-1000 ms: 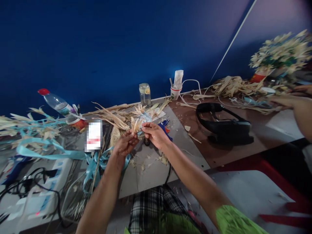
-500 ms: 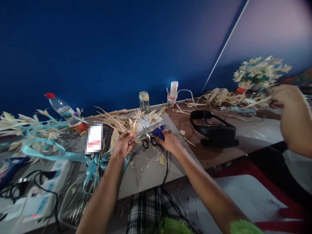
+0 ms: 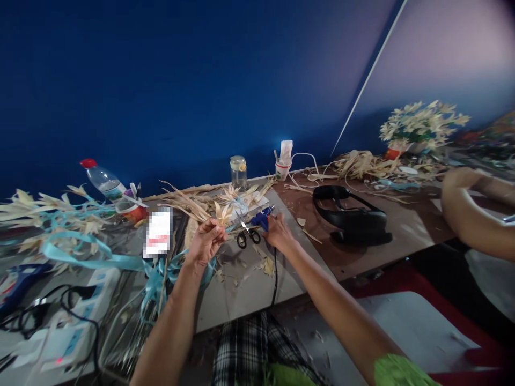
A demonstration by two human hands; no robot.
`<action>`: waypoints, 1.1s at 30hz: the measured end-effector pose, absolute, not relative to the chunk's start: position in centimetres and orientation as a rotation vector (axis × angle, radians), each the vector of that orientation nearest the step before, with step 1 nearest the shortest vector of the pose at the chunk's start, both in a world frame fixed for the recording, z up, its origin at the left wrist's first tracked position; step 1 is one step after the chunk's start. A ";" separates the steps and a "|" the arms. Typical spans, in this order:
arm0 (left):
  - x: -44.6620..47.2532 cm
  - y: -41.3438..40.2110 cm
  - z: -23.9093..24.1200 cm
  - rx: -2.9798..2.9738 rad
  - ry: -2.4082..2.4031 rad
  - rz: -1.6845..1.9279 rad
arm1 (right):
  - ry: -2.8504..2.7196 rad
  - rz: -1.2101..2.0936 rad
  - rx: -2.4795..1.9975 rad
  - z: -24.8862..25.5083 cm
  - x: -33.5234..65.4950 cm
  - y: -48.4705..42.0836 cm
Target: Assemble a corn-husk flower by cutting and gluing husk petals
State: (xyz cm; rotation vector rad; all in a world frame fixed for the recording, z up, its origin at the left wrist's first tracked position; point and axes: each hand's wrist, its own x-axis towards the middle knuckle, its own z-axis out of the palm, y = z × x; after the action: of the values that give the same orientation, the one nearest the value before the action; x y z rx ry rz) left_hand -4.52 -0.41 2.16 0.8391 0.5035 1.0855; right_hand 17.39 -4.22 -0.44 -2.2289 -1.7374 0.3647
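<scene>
My left hand (image 3: 207, 241) pinches a pale dried-husk flower (image 3: 223, 213) between thumb and fingers, its petals pointing up. To the right, my right hand (image 3: 278, 234) is closed round the handle of a blue glue gun (image 3: 262, 216), which lies low over the table with its cord trailing toward me. Between the hands, open scissors (image 3: 246, 229) with black handles rest on the board. Loose husk strips (image 3: 191, 199) and a white paper (image 3: 257, 203) lie just behind them.
A glass jar (image 3: 238, 171) and a paper cup (image 3: 282, 169) stand near the wall. A black headset-like object (image 3: 350, 214) lies at right, near a co-worker's arm (image 3: 462, 209). On the left are blue ribbon (image 3: 94, 256), a power strip (image 3: 86, 316) and a tilted bottle (image 3: 102, 179).
The co-worker's arm at right has dropped and blurred. My left hand holds the flower slightly more upright and in view; my right hand stays at the glue gun. The whole view has shifted slightly.
</scene>
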 end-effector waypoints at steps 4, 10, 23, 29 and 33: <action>-4.8 -0.5 2.4 0.833 0.468 1.069 | -1.631 0.448 -2.141 -0.2 18.2 -3.6; -5.0 -0.2 2.1 0.806 0.467 1.102 | -1.124 0.970 -1.525 1.1 19.5 -4.9; -5.4 0.6 2.2 0.708 0.486 1.233 | -1.238 1.475 -0.874 4.9 14.0 -7.2; -5.6 0.8 2.4 0.742 0.549 1.271 | -1.239 1.495 -0.802 4.0 13.6 -5.5; -5.6 1.1 2.0 0.746 0.537 1.269 | -1.316 1.497 -0.769 3.5 13.1 -4.7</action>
State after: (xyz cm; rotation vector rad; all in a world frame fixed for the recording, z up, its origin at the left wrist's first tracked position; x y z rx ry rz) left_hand -5.59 1.09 2.04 0.7456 0.5375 1.2691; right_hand 13.10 -4.68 3.51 -0.7693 -1.3158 1.4974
